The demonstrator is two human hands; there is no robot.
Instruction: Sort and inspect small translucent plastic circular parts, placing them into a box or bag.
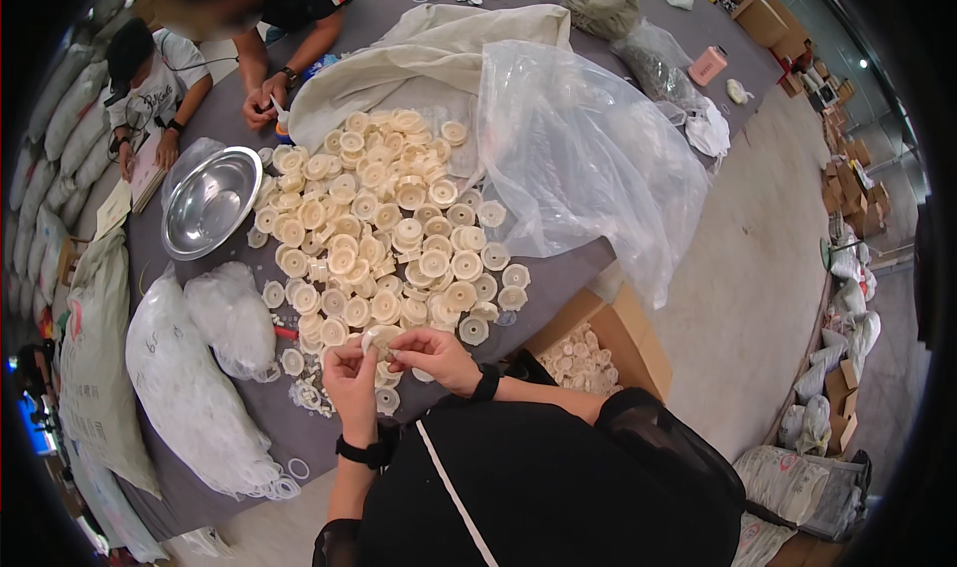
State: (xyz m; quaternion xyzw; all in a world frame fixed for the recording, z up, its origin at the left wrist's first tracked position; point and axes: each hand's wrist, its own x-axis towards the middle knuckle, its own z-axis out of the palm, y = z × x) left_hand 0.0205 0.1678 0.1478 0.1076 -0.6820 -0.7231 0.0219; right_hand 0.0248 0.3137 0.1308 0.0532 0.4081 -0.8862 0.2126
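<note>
Between both hands, close to the table's near edge, is a cream round plastic part [382,340]. My left hand [351,376] pinches it from the left, thumb and fingers closed. My right hand [441,359] grips its right side with bent fingers; the fingertips partly cover it. Just beyond spreads a big heap of similar cream plastic parts [374,218], lobed and round, many with a centre hole. Small white pieces [311,393] lie to the left of my left hand, near a red object [287,333].
A steel bowl [211,203] stands left of the heap, above clear plastic bags of white rings [194,388]. Clear sheeting [588,158] and beige cloth [439,44] lie beyond. A cardboard box [638,343] of parts sits at right. Two people [289,29] work across the table.
</note>
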